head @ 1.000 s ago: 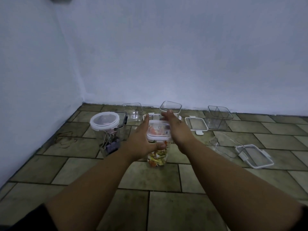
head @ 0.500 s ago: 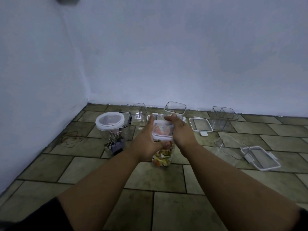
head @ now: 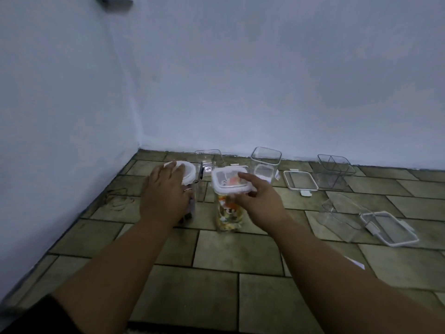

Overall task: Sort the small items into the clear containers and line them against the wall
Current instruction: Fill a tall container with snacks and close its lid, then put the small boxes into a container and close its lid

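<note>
A tall clear container point(head: 228, 214) of colourful small items stands on the tiled floor with a white square lid point(head: 225, 183) on it. My right hand point(head: 258, 201) pinches that lid at its right edge, thumb on top. To the left stands a second clear container with a white round lid point(head: 190, 173). My left hand point(head: 166, 195) covers its front, with fingers laid flat over the lid. Most of that container's contents are hidden behind the hand.
Empty clear containers stand near the back wall: one point(head: 209, 157), a taller one point(head: 266, 162) and a divided one point(head: 336, 172). Another container point(head: 337, 213) lies on its side beside a loose lid point(head: 390, 229). A second loose lid point(head: 301, 180) lies flat. Rubber bands point(head: 120, 198) lie by the left wall.
My left hand has left the square-lidded container and moved left onto the round-lidded one. My right hand stays on the square lid.
</note>
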